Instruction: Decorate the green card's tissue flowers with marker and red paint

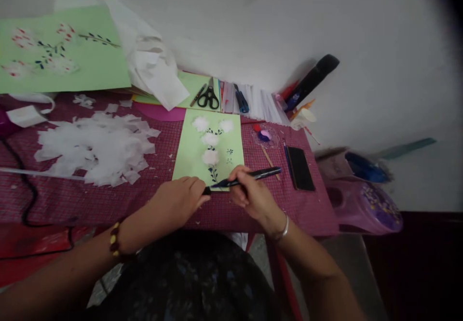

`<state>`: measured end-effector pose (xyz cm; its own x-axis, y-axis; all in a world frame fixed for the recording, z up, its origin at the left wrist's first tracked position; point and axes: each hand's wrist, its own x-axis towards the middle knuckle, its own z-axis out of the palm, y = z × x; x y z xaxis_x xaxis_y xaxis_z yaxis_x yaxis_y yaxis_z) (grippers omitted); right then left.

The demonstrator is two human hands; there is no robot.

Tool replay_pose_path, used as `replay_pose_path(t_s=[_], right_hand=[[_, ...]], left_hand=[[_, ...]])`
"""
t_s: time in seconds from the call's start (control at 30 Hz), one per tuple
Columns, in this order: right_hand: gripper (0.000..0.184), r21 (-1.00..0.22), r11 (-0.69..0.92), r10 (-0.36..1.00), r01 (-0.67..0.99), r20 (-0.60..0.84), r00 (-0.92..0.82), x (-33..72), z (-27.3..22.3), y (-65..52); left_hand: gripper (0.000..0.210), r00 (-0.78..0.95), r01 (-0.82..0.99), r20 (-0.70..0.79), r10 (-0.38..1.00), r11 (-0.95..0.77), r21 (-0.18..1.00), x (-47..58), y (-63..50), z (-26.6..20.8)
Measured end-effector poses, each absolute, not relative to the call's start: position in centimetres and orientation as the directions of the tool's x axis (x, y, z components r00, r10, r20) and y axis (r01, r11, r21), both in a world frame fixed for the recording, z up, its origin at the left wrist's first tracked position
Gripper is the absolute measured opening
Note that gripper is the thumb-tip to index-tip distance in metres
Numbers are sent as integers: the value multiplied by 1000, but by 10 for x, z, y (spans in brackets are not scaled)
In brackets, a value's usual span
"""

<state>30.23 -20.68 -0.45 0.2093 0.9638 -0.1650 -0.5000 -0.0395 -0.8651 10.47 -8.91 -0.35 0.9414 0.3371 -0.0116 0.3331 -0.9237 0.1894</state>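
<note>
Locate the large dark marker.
In the head view, the marker is slightly right of centre, held in the right hand, its tip beside the black cap in the left hand.

The checked table (307, 212) bears white scraps (97, 147), a green card (221, 148) and a stick (269, 161).

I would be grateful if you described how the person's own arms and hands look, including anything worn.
The left hand is ungloved, with a beaded bracelet in dark reddish-brown and yellow at its wrist. The right hand is also ungloved; a slim, silvery bangle circles that wrist. No sleeve shows on either forearm.
</note>
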Motion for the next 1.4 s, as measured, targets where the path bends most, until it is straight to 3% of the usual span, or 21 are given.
replay_pose_path(t_s=[0.1,0.2,0.27,0.37,0.43,0.5,0.6,0.67,0.7,0.93,1.07,1.3,1.4], right_hand=[[20,-867,121,891,-483,-120,439,329,7,-214],[13,-913,151,848,-378,-77,524,349,9,-217],[5,-939,131,843,-317,-63,534,353,4,-214],[10,-954,92,847,-284,-75,527,352,-6,-205],[14,-953,72,846,-294,-98,524,353,-10,-199],[15,-947,71,840,-314,-113,530,357,-12,-194],[19,-935,99,826,-340,-114,553,366,-14,-188],[28,-932,114,812,-345,-113,572,371,-17,-184],[31,-932,123,803,-340,-108,586,372,-20,-183],[21,-955,149,762,-257,-55,645,368,-40,-181],[19,-950,98,799,-296,-102,593,370,-39,-174],[16,-975,139,772,-175,-4,635,373,-43,-169],[23,-987,107,765,-123,3,645,368,-47,-182]], left_hand=[[29,833,536,-83,547,-761,365,81,-75,-7],[32,742,511,-78,666,-486,709,64,-66,-6],[30,746,419,-161,646,-268,868,67,-69,1],[29,828,341,-221,516,-150,928,88,-81,13],[35,918,273,-152,366,-306,912,106,-90,18],[38,989,117,-42,145,-556,823,124,-96,17],[25,985,-170,87,-147,-870,462,147,-100,2],[18,961,-272,119,-251,-935,229,160,-101,-13],[19,952,-298,130,-278,-939,173,165,-101,-21],[40,936,-332,162,-312,-935,122,170,-100,-58],[51,944,-310,151,-292,-944,110,163,-103,-67],[51,949,-282,193,-251,-947,153,159,-114,-64],[47,953,-267,185,-240,-953,140,158,-116,-57]])
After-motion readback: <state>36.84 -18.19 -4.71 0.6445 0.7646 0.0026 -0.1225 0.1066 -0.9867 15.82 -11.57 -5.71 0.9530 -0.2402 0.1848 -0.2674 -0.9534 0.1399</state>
